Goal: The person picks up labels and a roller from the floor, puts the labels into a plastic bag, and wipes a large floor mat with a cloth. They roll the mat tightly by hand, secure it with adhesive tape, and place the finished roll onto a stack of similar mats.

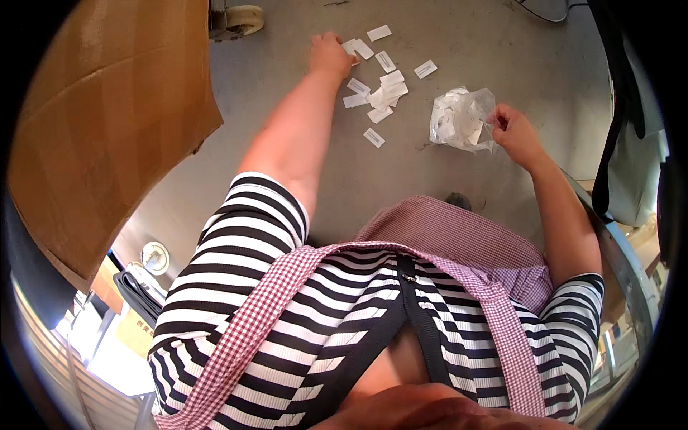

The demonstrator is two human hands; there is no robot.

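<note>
Small white printed tags (388, 93) lie scattered on the grey floor, several of them heaped together in the middle. My left hand (331, 56) reaches to the far left of the scatter, its fingers curled down at a few tags (362, 49); whether it grips one is hidden. To the right, a clear plastic bag (462, 118) with more white tags inside rests on the floor. My right hand (514, 134) pinches the bag's right edge between thumb and fingers. Single tags lie apart, such as one tag (425, 69) between the heap and the bag.
A large brown cardboard sheet (115, 122) stands along the left. Behind it shows a caster wheel (244, 20) at the far left. A dark cable (545, 13) lies at the far right. A metal frame (623, 251) and hanging grey cloth (634, 175) border the right side.
</note>
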